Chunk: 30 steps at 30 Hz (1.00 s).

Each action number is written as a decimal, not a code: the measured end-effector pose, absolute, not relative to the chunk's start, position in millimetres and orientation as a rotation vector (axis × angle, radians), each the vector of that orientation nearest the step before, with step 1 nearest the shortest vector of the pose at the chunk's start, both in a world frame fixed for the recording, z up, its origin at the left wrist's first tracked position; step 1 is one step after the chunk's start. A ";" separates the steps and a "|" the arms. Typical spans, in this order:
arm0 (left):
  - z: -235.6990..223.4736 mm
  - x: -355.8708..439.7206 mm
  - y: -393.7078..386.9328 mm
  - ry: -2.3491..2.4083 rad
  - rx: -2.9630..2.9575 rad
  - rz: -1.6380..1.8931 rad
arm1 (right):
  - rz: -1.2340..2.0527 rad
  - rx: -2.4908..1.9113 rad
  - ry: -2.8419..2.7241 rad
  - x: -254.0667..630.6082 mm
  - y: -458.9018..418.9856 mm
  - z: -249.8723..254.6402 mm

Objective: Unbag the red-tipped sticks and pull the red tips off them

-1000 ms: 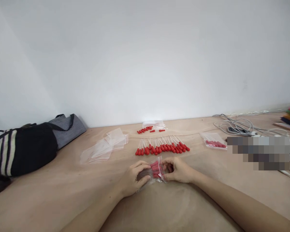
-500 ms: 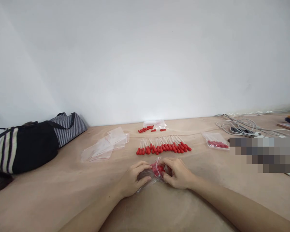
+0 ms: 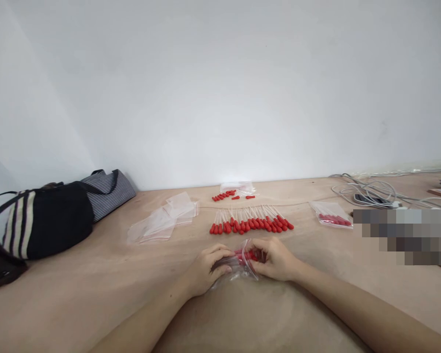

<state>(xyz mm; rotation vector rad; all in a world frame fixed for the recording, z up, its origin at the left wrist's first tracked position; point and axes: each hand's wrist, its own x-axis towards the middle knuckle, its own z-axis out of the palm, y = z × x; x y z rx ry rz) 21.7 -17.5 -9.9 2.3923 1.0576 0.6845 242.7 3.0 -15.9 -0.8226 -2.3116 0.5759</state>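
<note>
Wooden desk (image 3: 95,309), near middle: your left hand (image 3: 206,269) curls round the clear bag (image 3: 235,276), your half-closed right hand (image 3: 279,260) grips its mouth by the red bulbs (image 3: 241,256). Slick film slipping from your fingers could spill them.

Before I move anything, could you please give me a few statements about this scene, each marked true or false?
1. The left hand and the right hand both touch the same clear bag. True.
2. The long row of red-ended sticks has its red ends towards the wall. False: the red ends face the person.
3. The overlapping flat bags lie left of the long row. True.
4. The tangled cables lie beside the black bag. False: they are over on the right.
</note>
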 end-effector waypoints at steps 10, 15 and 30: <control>-5.2 23.8 -20.2 1.081 2.389 0.650 | 0.851 -0.796 -2.170 242.3 8.3 -17.7; -4.8 22.2 -20.0 1.087 2.390 0.669 | 1.279 -0.943 -1.962 269.4 20.7 -4.3; 0.5 21.5 -21.3 1.119 2.376 0.621 | 0.749 -1.593 -1.132 359.4 78.1 -34.9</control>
